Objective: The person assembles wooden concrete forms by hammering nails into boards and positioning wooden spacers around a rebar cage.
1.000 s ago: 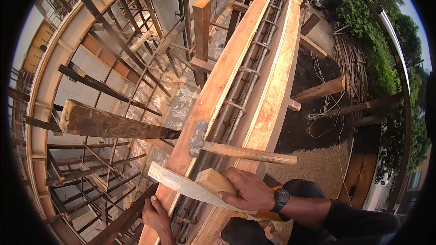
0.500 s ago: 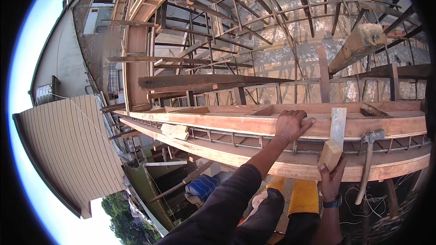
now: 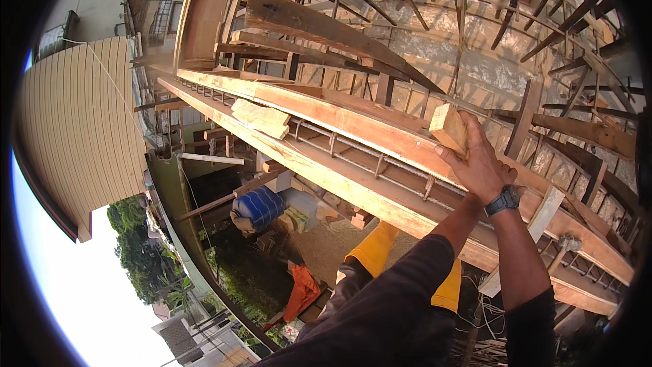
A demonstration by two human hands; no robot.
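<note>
My right hand [image 3: 479, 166], a dark watch at its wrist, grips a short pale wood block [image 3: 448, 129] above the upper formwork board [image 3: 353, 119]. My left forearm passes beneath the right wrist. Most of my left hand [image 3: 506, 172] is hidden there; its visible fingers curl on the upper board. Between that board and the lower formwork board [image 3: 326, 180] runs a rebar cage [image 3: 377, 165]. A pale wood strip [image 3: 545, 214] lies across the boards beside my right forearm. Farther right, a hammer [image 3: 569, 245] rests over the trough, its handle partly behind that forearm.
Pale wood offcuts [image 3: 261, 117] sit across the trough at left. Beyond the formwork stand dark timber beams [image 3: 326, 30] and many props. Far below lie a blue bundle [image 3: 259, 205], an orange cloth [image 3: 301, 292] and loose white cord [image 3: 483, 312]. My yellow boots [image 3: 373, 248] show under the boards.
My right hand has carried the wood block from the lower board up and across to the upper board. It now overlaps my left hand. The view has tilted, so the formwork slopes down rightward.
</note>
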